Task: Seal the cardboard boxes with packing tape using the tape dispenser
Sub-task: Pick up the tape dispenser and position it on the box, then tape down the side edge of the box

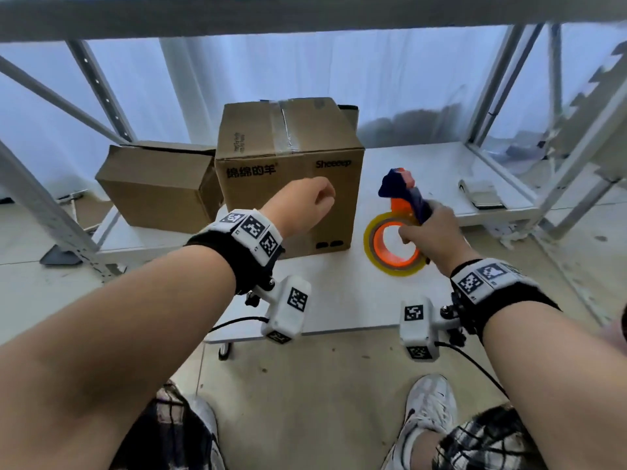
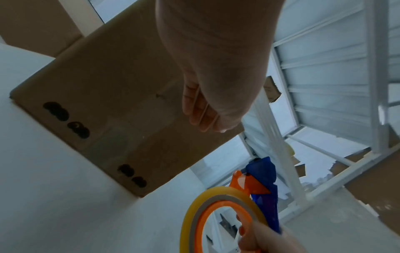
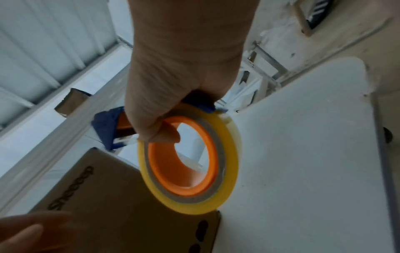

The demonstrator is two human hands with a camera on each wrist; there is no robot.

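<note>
**Dispenser in my right hand, left hand in front of the box**

My right hand (image 1: 437, 232) grips the dispenser (image 1: 405, 195) by its blue handle. My fingers are curled round the handle, and my thumb (image 3: 166, 135) hooks into the orange core of the tape roll (image 1: 393, 244). The yellowish roll hangs low, just above the white table (image 1: 356, 300), and the blue and orange head of the dispenser points up and away from me. In the right wrist view the roll sits just beside the near bottom corner of the box.

My left hand (image 1: 302, 205) hovers in front of the near face of the box (image 1: 288, 157). Its fingers (image 2: 199, 109) are loosely curled toward the palm and hold nothing. I cannot tell whether my knuckles touch the cardboard.

The box stands upright on the table, left of the dispenser, with its top flaps down. A strip of clear tape (image 1: 285, 130) runs along the top seam and ends near the front edge. Printed text crosses the upper part of its near face.

A second box (image 1: 159, 188) lies tilted to the left, touching the first. A small flat packet (image 1: 481, 195) rests on the table at the far right. White metal racking (image 1: 509, 96) stands around the table.
</note>
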